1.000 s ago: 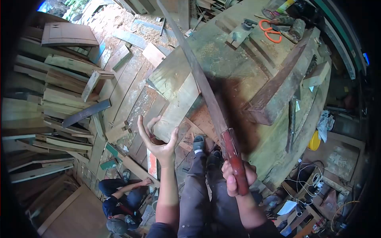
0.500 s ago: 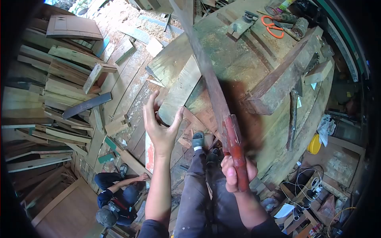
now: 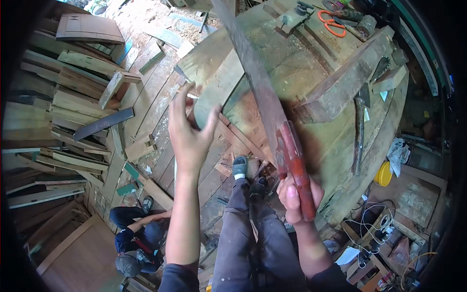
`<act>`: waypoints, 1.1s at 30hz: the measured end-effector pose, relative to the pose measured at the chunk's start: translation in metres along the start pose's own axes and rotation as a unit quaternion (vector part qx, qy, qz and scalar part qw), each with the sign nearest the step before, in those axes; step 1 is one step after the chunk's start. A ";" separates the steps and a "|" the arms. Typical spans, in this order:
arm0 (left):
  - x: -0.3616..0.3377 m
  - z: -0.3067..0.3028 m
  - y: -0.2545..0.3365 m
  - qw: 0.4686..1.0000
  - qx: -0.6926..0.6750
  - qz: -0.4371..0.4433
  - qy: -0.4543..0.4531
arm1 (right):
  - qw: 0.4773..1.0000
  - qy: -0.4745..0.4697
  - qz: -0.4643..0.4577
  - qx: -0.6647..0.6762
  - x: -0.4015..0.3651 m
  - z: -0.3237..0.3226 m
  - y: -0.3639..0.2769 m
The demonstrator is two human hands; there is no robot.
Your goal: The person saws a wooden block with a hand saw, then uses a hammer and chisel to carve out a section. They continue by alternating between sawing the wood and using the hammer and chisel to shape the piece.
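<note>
Head view: left hand (image 3: 190, 137) farther forward, saw (image 3: 259, 80) in right hand (image 3: 293, 195).

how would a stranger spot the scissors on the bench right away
On the big wooden workbench, follow the long, thick beam to its far end. Just left of there lie the scissors, beside dull brown items; their two bright orange handle loops set them apart.

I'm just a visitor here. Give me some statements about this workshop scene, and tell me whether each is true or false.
1. The right hand grips a saw by its red handle. True.
2. The left hand grips the saw too. False: it is off the saw, fingers spread near a pale board.
3. Orange-handled scissors lie on the worktable. True.
4. Nobody else is around. False: another person is low down nearby.
</note>
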State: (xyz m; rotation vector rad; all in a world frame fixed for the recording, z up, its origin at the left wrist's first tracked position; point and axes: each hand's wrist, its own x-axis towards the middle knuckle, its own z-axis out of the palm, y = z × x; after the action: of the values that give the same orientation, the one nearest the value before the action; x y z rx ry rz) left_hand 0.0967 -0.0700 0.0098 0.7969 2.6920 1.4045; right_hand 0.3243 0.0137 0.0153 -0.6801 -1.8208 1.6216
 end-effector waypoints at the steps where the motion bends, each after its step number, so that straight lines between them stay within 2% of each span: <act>1: 0.012 0.002 0.003 0.998 0.031 0.043 0.013 | 1.000 0.005 0.020 0.010 -0.002 0.002 0.002; 2: 0.025 0.005 0.004 0.994 0.061 0.087 0.028 | 0.999 0.010 0.039 0.019 -0.003 0.003 0.003; 5: 0.074 0.032 0.006 0.984 0.132 0.114 0.025 | 1.000 -0.001 0.019 -0.009 -0.003 0.006 0.003; 7: 0.100 0.059 0.006 0.979 0.201 0.031 0.028 | 1.000 -0.007 -0.003 -0.014 0.001 0.009 0.000; 8: 0.104 0.060 0.016 0.980 0.194 -0.024 -0.024 | 1.000 -0.008 -0.007 -0.011 0.002 0.011 -0.003; 11: 0.105 0.082 0.004 0.956 0.288 -0.040 -0.040 | 0.997 -0.015 -0.032 -0.066 0.007 0.013 -0.014; 18: 0.105 0.081 0.011 0.933 0.352 -0.056 -0.058 | 0.994 -0.013 -0.073 -0.083 0.002 0.027 -0.016; 20: 0.105 0.082 0.008 0.927 0.370 -0.052 -0.037 | 0.995 -0.030 -0.038 -0.084 -0.012 0.022 -0.021; 22: 0.106 0.081 0.009 0.924 0.376 -0.056 -0.041 | 0.983 -0.037 -0.104 -0.143 -0.035 0.017 -0.023; 26: 0.109 0.083 0.008 0.927 0.367 -0.061 -0.044 | 0.975 -0.100 -0.077 -0.183 -0.150 -0.029 -0.023; 28: 0.110 0.083 0.009 0.927 0.365 -0.068 -0.049 | 0.940 -0.146 0.019 -0.308 -0.221 -0.063 -0.021; 29: 0.111 0.084 0.008 0.927 0.365 -0.066 -0.051 | 0.959 -0.131 0.134 -0.212 -0.227 -0.073 -0.049; 30: 0.111 0.085 0.007 0.927 0.366 -0.064 -0.048 | 0.957 -0.113 0.245 -0.111 -0.227 -0.083 -0.077; 31: 0.111 0.085 0.007 0.928 0.365 -0.062 -0.042 | 0.957 -0.111 0.244 -0.112 -0.231 -0.090 -0.083; 33: 0.110 0.083 0.010 0.926 0.369 -0.061 -0.052 | 0.944 -0.149 0.294 -0.009 -0.239 -0.110 -0.093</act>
State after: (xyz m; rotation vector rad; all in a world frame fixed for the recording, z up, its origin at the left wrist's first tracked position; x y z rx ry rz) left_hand 0.0245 0.0462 -0.0074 0.6582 3.1021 0.2677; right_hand 0.5698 -0.0941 0.0920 -1.1177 -1.9566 2.1900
